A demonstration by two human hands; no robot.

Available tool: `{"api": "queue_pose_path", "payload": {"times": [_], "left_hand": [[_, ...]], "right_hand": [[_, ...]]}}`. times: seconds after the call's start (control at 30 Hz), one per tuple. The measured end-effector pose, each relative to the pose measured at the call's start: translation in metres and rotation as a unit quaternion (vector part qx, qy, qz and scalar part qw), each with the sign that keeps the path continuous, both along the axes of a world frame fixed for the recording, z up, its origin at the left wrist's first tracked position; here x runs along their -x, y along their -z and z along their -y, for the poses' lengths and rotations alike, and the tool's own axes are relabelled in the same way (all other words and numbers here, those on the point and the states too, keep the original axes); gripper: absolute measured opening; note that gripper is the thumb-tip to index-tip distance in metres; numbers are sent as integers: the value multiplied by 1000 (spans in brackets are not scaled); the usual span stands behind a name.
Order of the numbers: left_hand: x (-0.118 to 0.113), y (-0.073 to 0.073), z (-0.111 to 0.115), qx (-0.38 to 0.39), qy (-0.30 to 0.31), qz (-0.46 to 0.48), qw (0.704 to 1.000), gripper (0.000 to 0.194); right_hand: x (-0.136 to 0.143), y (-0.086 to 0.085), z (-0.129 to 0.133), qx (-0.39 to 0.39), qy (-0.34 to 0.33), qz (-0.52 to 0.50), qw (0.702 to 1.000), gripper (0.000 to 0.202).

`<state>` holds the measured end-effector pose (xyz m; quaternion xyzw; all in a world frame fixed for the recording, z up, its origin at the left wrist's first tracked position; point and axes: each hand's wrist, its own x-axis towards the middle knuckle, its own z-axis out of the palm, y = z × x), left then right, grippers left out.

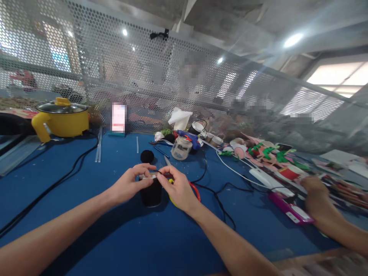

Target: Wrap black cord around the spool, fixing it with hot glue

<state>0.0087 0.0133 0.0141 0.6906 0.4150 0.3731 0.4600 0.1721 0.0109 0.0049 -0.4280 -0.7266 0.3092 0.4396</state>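
Observation:
A black cup [151, 194] stands on the blue table in front of me. My left hand [133, 183] is closed at its rim, thumb in front and fingers curled over the top. From the other side my right hand [178, 188] meets it in a pinch at the rim. A thin dark strand and a small whitish bit show between the fingertips, too small to name. Scissors [196, 190] with a red and yellow handle lie partly hidden behind my right hand. Just beyond the cup sits a black ball [147, 156].
A clear jar [181, 148] and a blue glue gun [189, 138] stand behind. To the left are a yellow electric pot [70, 122] and a lit phone [119, 118]. Cables cross the table. At right, another person's hand [314, 188] is near a purple power strip [290, 210].

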Motion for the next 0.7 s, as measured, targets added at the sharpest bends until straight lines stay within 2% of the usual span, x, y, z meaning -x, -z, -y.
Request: {"api": "queue_pose_path", "payload": {"times": [0.13,0.33,0.5,0.57,0.7], "left_hand": [[0,1,0,4,-7,2,1000,14],[-1,0,1,-14,-3,-14,1000,14],[-1,1,3,-43,3,-44,998,14],[-1,2,3,-59,-1,-56,997,14],[-3,5,5,-84,-20,-79,993,16]], "right_hand": [[0,0,0,0,-8,-23,1000,3],[1,-2,1,13,-26,-25,999,8],[-1,-2,-4,1,11,-38,999,13],[0,-3,-6,22,19,-64,998,16],[3,-7,-10,62,-9,-71,995,20]]}}
